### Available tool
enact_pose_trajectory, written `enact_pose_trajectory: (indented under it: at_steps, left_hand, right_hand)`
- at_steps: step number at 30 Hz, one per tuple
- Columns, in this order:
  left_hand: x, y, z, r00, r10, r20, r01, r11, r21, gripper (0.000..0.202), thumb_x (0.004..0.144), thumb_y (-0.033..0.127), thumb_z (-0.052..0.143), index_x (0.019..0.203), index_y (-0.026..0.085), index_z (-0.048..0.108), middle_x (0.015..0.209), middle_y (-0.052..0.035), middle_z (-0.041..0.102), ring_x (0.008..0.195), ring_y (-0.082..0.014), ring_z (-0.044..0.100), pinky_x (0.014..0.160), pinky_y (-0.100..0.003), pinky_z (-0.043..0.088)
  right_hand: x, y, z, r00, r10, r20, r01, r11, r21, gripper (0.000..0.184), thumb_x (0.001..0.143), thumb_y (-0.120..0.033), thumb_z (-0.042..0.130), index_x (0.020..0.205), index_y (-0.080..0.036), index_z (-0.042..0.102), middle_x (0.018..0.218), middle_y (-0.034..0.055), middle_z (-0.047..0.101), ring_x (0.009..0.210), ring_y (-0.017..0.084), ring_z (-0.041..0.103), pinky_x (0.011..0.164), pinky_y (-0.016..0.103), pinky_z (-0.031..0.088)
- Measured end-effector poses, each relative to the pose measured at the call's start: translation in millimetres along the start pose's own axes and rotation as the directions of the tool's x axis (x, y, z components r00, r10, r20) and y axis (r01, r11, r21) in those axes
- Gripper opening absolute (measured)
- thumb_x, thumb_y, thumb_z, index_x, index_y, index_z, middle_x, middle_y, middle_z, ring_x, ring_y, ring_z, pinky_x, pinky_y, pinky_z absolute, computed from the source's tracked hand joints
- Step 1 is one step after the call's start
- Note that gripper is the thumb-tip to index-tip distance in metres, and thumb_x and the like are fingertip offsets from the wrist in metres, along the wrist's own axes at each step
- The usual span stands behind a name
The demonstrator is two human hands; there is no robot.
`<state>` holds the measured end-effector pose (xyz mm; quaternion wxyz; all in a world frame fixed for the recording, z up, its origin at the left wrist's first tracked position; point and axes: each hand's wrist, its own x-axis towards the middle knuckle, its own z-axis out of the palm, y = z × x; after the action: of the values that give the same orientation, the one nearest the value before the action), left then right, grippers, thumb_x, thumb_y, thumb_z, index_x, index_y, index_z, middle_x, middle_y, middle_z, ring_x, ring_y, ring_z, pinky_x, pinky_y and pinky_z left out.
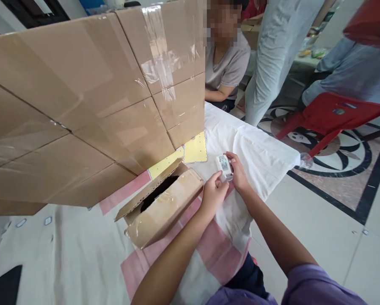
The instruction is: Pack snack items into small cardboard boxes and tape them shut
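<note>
Both my hands meet over the right part of a cloth-covered table (266, 156). My right hand (237, 171) grips a small white device with a label (224, 166), fingers wrapped round its right side. My left hand (213, 194) pinches the device's lower end from the left. Just left of my hands lies a small open cardboard box (164, 207), tilted, with its flap up and a dark opening showing.
A large taped cardboard box (91, 97) fills the upper left and hides much of the table. A seated person in a grey shirt (228, 67) is behind the table. A standing person's leg (272, 55) and a red plastic chair (332, 114) are at the right on tiled floor.
</note>
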<state>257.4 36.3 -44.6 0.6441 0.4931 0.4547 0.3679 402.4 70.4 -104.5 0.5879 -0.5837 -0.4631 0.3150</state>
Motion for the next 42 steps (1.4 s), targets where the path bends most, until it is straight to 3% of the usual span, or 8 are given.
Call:
enact_pose_trajectory:
  at_steps: [2, 5, 11, 17, 24, 28, 35, 42]
  left_hand:
    - [10.7, 2.5, 4.6, 0.987, -0.163, -0.014, 0.157, 0.966, -0.207, 0.041, 0.074, 0.014, 0.071, 0.114, 0.011, 0.065, 0.056, 0.0097, 0.037, 0.051, -0.0072, 0.035, 0.052, -0.022, 0.028]
    - [15.4, 7.8, 7.1, 0.954, -0.297, 0.035, 0.292, 0.897, -0.331, 0.046, 0.069, 0.017, 0.076, 0.113, 0.011, 0.063, 0.057, 0.0096, 0.041, 0.045, -0.0043, 0.027, 0.045, -0.021, 0.017]
    - [20.4, 23.9, 1.6, 0.891, -0.416, 0.179, 0.452, 0.788, -0.417, 0.020, 0.074, 0.021, 0.076, 0.083, 0.015, 0.060, 0.053, 0.0123, 0.023, 0.042, -0.0027, 0.014, 0.041, -0.020, 0.008]
    - [31.6, 30.7, 6.3, 0.849, -0.501, 0.169, 0.520, 0.736, -0.434, 0.017, 0.083, 0.018, 0.070, 0.074, 0.014, 0.057, 0.049, 0.0127, 0.022, 0.039, -0.0018, 0.013, 0.038, -0.018, 0.007]
    - [42.5, 38.4, 17.2, 0.854, -0.511, 0.099, 0.489, 0.723, -0.488, 0.025, 0.084, 0.008, 0.063, 0.066, 0.016, 0.048, 0.046, 0.0131, 0.020, 0.038, -0.0020, 0.013, 0.036, -0.017, 0.007]
    - [33.3, 38.8, 21.0, 0.863, -0.498, 0.090, 0.467, 0.717, -0.517, 0.025, 0.086, 0.007, 0.057, 0.066, 0.017, 0.045, 0.045, 0.0130, 0.019, 0.038, -0.0030, 0.011, 0.037, -0.018, 0.007]
    - [-1.7, 25.2, 20.9, 0.880, -0.464, 0.100, 0.443, 0.728, -0.524, 0.017, 0.079, 0.015, 0.066, 0.072, 0.017, 0.051, 0.046, 0.0133, 0.019, 0.039, -0.0039, 0.013, 0.039, -0.019, 0.009]
    - [-7.1, 1.6, 24.7, 0.900, -0.436, 0.023, 0.390, 0.780, -0.490, 0.028, 0.071, 0.026, 0.076, 0.067, 0.018, 0.050, 0.048, 0.0124, 0.024, 0.040, -0.0034, 0.016, 0.041, -0.020, 0.010]
  right_hand:
    - [-0.7, -1.7, -0.1, 1.000, -0.006, 0.000, 0.006, 1.000, -0.004, 0.045, 0.100, -0.057, 0.034, 0.129, -0.029, 0.055, 0.137, 0.0058, 0.059, 0.133, 0.026, 0.050, 0.116, 0.047, 0.037]
    - [-1.3, -4.2, -0.6, 1.000, -0.015, 0.001, 0.015, 1.000, -0.027, 0.044, 0.101, -0.056, 0.033, 0.128, -0.029, 0.055, 0.136, 0.0060, 0.059, 0.133, 0.026, 0.050, 0.117, 0.047, 0.035]
    - [-2.0, -7.4, -1.1, 1.000, -0.007, 0.009, 0.008, 0.998, -0.069, 0.046, 0.101, -0.057, 0.030, 0.128, -0.029, 0.054, 0.137, 0.0057, 0.059, 0.132, 0.024, 0.051, 0.116, 0.044, 0.036]
    - [-0.6, -5.4, 0.8, 1.000, -0.008, -0.003, 0.008, 0.997, -0.080, 0.051, 0.099, -0.061, 0.028, 0.128, -0.028, 0.055, 0.137, 0.0057, 0.058, 0.130, 0.024, 0.051, 0.115, 0.042, 0.038]
    - [0.5, -2.3, 6.3, 0.999, -0.034, -0.027, 0.033, 0.999, -0.036, 0.052, 0.099, -0.062, 0.027, 0.123, -0.027, 0.057, 0.131, 0.0070, 0.061, 0.122, 0.025, 0.057, 0.109, 0.043, 0.043]
    - [0.4, -2.8, 7.2, 0.999, -0.023, -0.023, 0.023, 1.000, -0.016, 0.053, 0.100, -0.063, 0.025, 0.125, -0.028, 0.056, 0.130, 0.0055, 0.062, 0.122, 0.024, 0.057, 0.110, 0.043, 0.043]
    - [4.0, -1.5, 5.2, 1.000, -0.028, 0.013, 0.030, 0.985, -0.169, 0.055, 0.101, -0.061, 0.018, 0.121, -0.035, 0.062, 0.129, 0.0024, 0.058, 0.125, 0.025, 0.051, 0.113, 0.045, 0.037]
    - [8.8, 4.1, 4.3, 0.998, 0.043, 0.043, -0.035, 0.986, -0.160, 0.060, 0.096, -0.073, 0.021, 0.119, -0.035, 0.061, 0.126, 0.0035, 0.059, 0.123, 0.028, 0.050, 0.113, 0.050, 0.036]
